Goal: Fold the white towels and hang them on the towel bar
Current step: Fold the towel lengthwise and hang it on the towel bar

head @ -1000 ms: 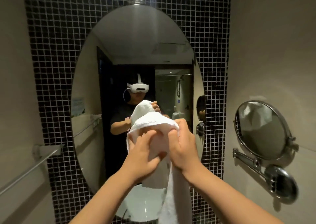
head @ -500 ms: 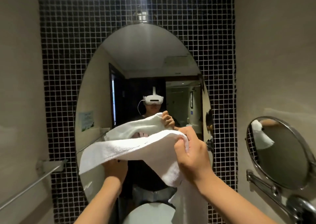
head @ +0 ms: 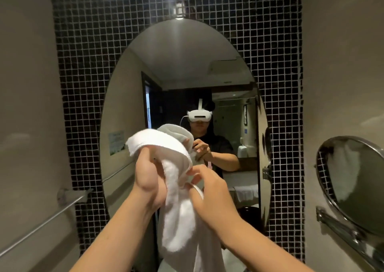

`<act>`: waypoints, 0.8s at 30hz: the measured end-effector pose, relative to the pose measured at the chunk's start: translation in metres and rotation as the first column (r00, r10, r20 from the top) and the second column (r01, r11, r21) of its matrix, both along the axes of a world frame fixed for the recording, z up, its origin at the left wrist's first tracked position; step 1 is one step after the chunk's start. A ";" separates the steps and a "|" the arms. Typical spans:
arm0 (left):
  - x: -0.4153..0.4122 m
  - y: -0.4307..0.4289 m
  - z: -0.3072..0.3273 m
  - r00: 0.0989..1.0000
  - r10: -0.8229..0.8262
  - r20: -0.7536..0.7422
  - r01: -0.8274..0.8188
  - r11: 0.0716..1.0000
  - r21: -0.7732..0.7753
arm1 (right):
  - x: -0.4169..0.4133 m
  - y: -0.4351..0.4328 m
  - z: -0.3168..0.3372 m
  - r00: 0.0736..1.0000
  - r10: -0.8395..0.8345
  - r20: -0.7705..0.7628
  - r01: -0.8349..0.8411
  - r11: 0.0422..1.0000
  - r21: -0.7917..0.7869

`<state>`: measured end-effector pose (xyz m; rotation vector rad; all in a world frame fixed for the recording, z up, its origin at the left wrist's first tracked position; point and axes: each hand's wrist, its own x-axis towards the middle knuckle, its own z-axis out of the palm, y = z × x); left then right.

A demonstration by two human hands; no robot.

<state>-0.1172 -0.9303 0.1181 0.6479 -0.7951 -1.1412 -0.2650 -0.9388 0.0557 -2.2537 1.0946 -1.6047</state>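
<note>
Towel (head: 178,219): white, bunched, held up in the air before the oval mirror (head: 180,68) — its lower part hangs between the forearms.
Left hand (head: 147,180): fingers curled round the towel's upper fold, gripping it.
Right hand (head: 209,192): fingers pinch an edge of the towel just beside the left hand.
Towel bar (head: 41,224): on the left wall — well apart from the towel.

Dim, warm light; a ceiling lamp glares off the black tiles (head: 239,33); wide-angle edges bend.
</note>
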 end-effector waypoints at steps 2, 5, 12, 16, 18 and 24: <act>0.003 0.004 0.007 0.982 0.099 0.161 -0.093 0.994 -0.049 | 0.005 -0.003 0.000 1.000 0.011 0.013 -0.010 1.000 -0.002; 0.011 0.003 0.009 0.878 0.372 0.302 -0.306 0.921 -0.243 | 0.013 -0.003 0.005 0.991 0.089 0.096 -0.095 0.994 0.059; 0.013 -0.002 -0.004 0.711 0.493 0.501 -0.220 0.833 -0.508 | 0.028 0.002 0.045 0.920 0.170 0.354 -0.136 0.983 -0.119; 0.010 -0.005 -0.010 0.720 0.462 0.517 -0.155 0.834 -0.530 | 0.031 -0.004 0.049 0.941 0.119 0.318 -0.093 0.991 -0.097; 0.013 -0.007 -0.012 0.716 0.464 0.522 -0.158 0.836 -0.526 | 0.031 -0.004 0.046 0.938 0.141 0.318 -0.134 0.990 -0.044; 0.021 -0.009 -0.008 0.794 0.247 0.556 -0.025 0.926 -0.377 | 0.034 0.005 0.033 0.924 0.224 0.311 -0.236 0.972 0.002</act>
